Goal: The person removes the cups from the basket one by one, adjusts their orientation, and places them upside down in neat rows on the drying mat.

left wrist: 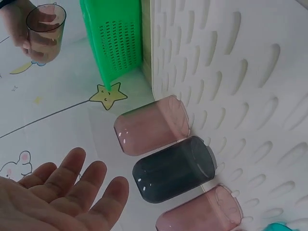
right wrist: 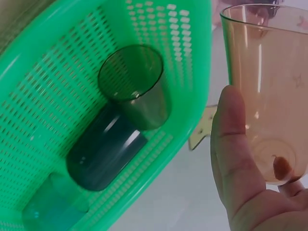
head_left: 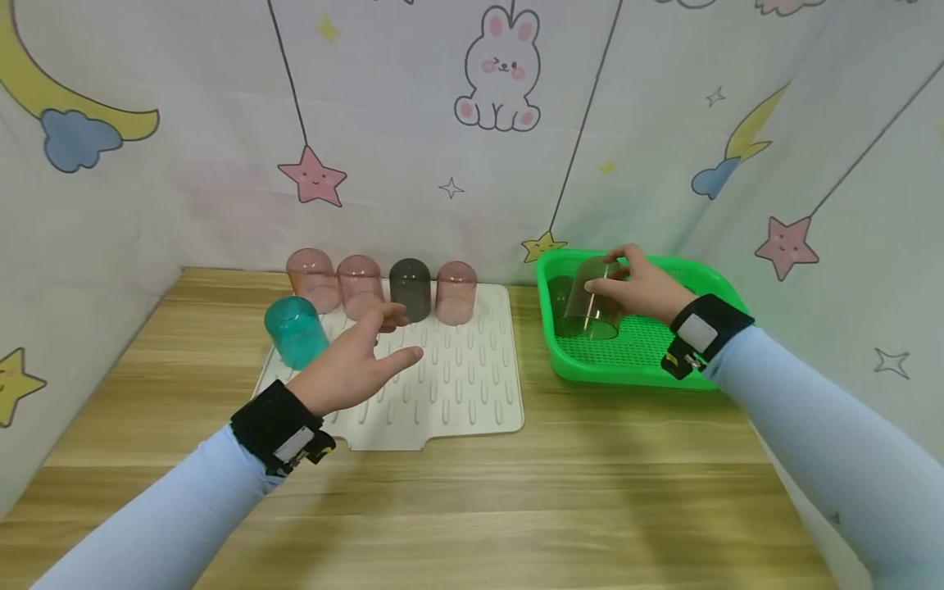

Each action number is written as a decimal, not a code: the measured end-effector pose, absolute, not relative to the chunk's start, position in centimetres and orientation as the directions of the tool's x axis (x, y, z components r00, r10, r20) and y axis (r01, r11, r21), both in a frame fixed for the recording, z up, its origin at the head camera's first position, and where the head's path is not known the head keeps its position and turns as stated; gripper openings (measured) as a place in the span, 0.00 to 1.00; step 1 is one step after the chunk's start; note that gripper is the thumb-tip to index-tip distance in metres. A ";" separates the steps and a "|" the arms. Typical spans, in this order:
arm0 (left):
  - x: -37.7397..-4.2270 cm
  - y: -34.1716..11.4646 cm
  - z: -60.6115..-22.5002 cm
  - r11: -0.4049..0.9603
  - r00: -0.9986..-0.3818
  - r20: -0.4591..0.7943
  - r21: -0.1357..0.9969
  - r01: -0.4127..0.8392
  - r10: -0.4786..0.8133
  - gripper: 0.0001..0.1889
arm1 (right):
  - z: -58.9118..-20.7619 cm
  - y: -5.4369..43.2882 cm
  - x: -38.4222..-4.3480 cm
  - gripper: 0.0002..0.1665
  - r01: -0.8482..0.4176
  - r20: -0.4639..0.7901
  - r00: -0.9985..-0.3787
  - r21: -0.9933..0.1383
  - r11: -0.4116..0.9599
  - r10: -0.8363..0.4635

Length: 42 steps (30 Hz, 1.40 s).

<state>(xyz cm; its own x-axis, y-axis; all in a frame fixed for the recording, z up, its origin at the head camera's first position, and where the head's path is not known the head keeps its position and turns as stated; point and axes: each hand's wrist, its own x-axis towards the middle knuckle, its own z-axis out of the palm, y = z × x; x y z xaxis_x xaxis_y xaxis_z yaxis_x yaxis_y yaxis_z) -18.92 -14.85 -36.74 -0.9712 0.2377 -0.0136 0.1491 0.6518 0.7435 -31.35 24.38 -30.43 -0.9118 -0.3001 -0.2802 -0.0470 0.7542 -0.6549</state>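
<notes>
Hanging at right of centre over the green basket [head_left: 634, 373]: one amber tumbler [head_left: 590, 313], mouth down, long axis near upright, left of the right hand [head_left: 640, 287], whose fingers grip its closed end; left hand [head_left: 350, 360] farther, left of centre, fingers loose, holding nothing.

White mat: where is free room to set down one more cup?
The white mat is bare in front of the rightmost pink cup, between the left hand and the mat's right edge. Crowded: the back row around the dark cup, and the left side by the teal cup.
</notes>
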 end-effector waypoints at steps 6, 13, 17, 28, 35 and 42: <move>-19.0 -14.8 -37.1 0.606 -0.965 -0.011 0.780 0.155 0.262 0.39 | -30.6 22.1 -30.0 0.43 -0.098 -0.239 -0.902 -0.697 0.710 -0.359; -18.9 -14.6 -37.2 0.552 -0.962 -0.038 0.824 0.124 0.272 0.38 | -30.7 19.8 -28.6 0.43 -0.173 -0.199 -0.890 -0.686 0.707 -0.410; -18.8 -14.4 -37.1 0.525 -0.957 -0.056 0.844 0.107 0.284 0.38 | -30.9 18.5 -27.9 0.43 -0.217 -0.177 -0.890 -0.646 0.732 -0.420; -18.6 -14.3 -37.7 0.473 -0.949 -0.082 0.878 0.076 0.304 0.38 | -31.6 14.5 -26.3 0.41 -0.283 -0.135 -0.862 -0.672 0.684 -0.489; -18.4 -14.0 -37.7 0.445 -0.942 -0.092 0.893 0.065 0.322 0.40 | -32.3 12.4 -25.5 0.42 -0.286 -0.137 -0.841 -0.710 0.644 -0.524; -18.3 -13.0 -37.7 0.417 -0.929 -0.120 0.908 0.039 0.349 0.41 | -32.8 11.0 -24.9 0.43 -0.297 -0.128 -0.815 -0.746 0.597 -0.565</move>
